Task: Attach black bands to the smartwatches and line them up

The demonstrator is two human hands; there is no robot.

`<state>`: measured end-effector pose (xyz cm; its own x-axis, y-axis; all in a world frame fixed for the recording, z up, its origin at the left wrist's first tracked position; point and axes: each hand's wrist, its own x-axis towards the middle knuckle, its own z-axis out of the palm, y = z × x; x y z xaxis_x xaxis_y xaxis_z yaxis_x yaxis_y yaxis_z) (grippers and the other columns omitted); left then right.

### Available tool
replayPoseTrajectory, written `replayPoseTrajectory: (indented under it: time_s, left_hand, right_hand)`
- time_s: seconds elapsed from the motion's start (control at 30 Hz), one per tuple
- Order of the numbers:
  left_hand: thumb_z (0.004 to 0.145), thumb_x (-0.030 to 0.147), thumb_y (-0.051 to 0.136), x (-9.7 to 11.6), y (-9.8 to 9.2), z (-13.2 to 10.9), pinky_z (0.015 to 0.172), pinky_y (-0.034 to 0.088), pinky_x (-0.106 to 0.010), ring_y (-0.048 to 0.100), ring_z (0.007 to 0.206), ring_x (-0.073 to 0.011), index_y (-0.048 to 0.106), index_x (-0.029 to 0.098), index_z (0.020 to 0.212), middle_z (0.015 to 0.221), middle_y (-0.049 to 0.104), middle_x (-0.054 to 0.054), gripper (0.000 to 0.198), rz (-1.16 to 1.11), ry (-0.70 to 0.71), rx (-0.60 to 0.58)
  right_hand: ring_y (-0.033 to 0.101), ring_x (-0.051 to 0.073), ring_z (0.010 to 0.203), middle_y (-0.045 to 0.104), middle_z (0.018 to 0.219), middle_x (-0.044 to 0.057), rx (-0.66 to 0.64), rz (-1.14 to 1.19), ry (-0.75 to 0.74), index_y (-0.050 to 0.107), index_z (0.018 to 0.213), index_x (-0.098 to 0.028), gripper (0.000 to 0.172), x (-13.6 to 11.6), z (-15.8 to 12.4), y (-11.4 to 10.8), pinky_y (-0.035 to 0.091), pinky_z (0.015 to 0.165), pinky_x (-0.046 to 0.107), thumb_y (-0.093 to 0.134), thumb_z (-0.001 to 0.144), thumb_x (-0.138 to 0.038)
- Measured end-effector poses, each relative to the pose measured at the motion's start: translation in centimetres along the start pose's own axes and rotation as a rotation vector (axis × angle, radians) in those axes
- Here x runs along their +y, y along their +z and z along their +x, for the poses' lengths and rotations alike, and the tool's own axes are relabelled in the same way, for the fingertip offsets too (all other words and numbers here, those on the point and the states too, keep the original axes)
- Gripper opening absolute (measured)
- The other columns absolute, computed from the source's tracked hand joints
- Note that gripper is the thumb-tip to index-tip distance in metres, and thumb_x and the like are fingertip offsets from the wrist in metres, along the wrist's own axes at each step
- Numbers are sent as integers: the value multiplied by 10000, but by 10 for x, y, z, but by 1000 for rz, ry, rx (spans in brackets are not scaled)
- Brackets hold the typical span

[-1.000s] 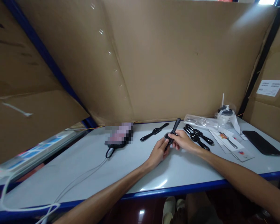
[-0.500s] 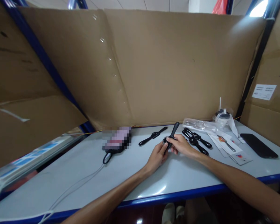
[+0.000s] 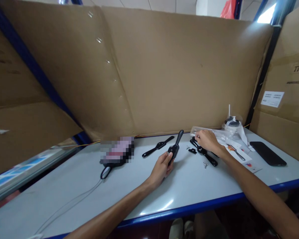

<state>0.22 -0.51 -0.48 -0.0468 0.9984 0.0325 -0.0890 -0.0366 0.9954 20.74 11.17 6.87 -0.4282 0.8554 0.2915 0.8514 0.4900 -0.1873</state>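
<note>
Head view: a pale counter (image 3: 129,176) stands before a cardboard wall (image 3: 164,73). The left hand (image 3: 161,166) is closed around the lower end of a black tool (image 3: 173,150), its fingers pinching the flat body while the long handle tilts up and right, above the counter. The right hand (image 3: 207,140) reaches over a pile of similar black tools (image 3: 202,151), fingers curled down; whether they grip anything cannot be told. Just left of the pile lie a small black part (image 3: 192,150) and a silver screw (image 3: 187,147); another screw (image 3: 205,165) lies nearer the front. One more black tool (image 3: 160,145) lies left of the held one. Printed cards (image 3: 246,159) lie right of the pile, beside a dark flat slab (image 3: 267,153).
</note>
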Motion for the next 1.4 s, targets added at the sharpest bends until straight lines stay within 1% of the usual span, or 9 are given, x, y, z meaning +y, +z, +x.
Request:
replayPoseTrajectory:
  time_s: [0.1,0.23,0.43,0.63,0.8,1.0,1.13,1.27,1.4]
  left_hand:
    - [842,626,633,0,1,-1,350,105,-190,236,342,-41,446,211,797,472,339,119,457,29,6,4]
    - [845,624,632,0,0,0,350,99,-195,246,339,-46,450,213,803,472,339,119,451,28,-7,5]
    - [826,633,651,-1,0,1,350,87,-203,238,334,-46,447,215,803,466,342,121,466,19,0,0]
    - [832,647,632,-1,1,0,351,113,-207,237,344,-45,434,221,783,473,351,114,473,57,10,-5]
    - [839,636,632,-1,2,0,362,122,-215,254,350,-46,429,219,772,473,365,107,470,60,21,-2]
    - [856,599,638,-1,1,-1,369,99,-219,257,348,-45,431,218,774,478,356,110,441,52,-1,-10]
    - [848,612,631,-1,1,0,361,104,-220,245,346,-47,420,224,770,470,350,114,449,74,0,-5]
    - [838,644,614,-2,0,1,354,115,-222,246,342,-46,417,225,758,465,353,112,470,113,4,8]
    - [810,676,623,-2,0,1,351,113,-217,243,344,-44,430,222,775,468,352,115,495,111,-10,0]
  right_hand:
    - [702,289,995,775,1033,147,-124,-66,-82,794,947,-181,189,-4,-4,10,445,781,311,656,896,-300]
    - [692,303,1058,752,1136,171,-172,-128,-144,780,1037,-155,277,-15,-9,21,459,803,320,658,905,-366]
    - [686,310,1071,735,1127,213,-143,-174,-119,765,1055,-118,349,-23,-11,26,466,841,337,499,1008,-338]
    - [644,322,1139,703,1187,207,-130,-161,-189,746,1098,-126,318,-25,-8,45,469,838,337,540,994,-345]
    - [689,278,1049,745,1107,153,-134,-123,-206,745,1062,-160,241,-27,-2,57,463,802,309,537,947,-199]
    - [697,269,1024,742,1095,186,-169,-78,-208,746,1035,-128,258,-33,-3,55,453,808,297,515,921,-133]
    - [680,254,1052,746,1099,150,-201,13,-197,731,1099,-141,350,-30,-3,54,446,805,273,507,853,-34]
    - [644,255,1127,733,1152,153,-218,81,-225,732,1131,-141,373,-22,0,54,436,852,263,526,840,-33]
    - [649,266,1108,737,1141,167,-256,75,-247,746,1109,-133,375,-24,-1,50,439,843,273,535,820,-19]
